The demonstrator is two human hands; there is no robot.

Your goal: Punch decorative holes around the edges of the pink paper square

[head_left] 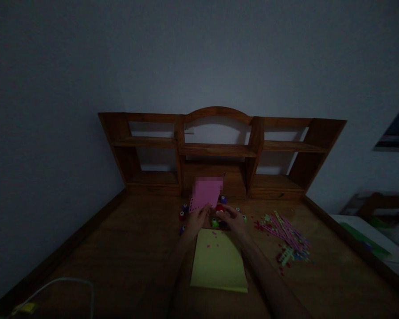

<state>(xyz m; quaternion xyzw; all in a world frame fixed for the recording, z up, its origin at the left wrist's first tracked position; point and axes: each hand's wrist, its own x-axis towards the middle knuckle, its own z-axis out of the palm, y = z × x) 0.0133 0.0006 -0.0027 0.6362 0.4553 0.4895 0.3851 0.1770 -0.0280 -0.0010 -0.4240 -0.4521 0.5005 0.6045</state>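
My left hand (195, 221) pinches the lower edge of a pink paper sheet (206, 193) and holds it upright above the desk. My right hand (232, 218) has its fingers curled round a small red punch (220, 207) at the sheet's lower right corner. Several small round punches lie about both hands: purple (185, 207), red (181, 215), blue (223, 199) and green (214, 223). A yellow paper sheet (218, 260) lies flat between my forearms, dotted with small pink cut-outs.
A pile of punched coloured paper strips (287, 237) lies to the right. A wooden hutch with shelves (217, 150) stands at the back of the wooden desk (126, 257). A white cable (58, 285) loops at the front left. The room is dim.
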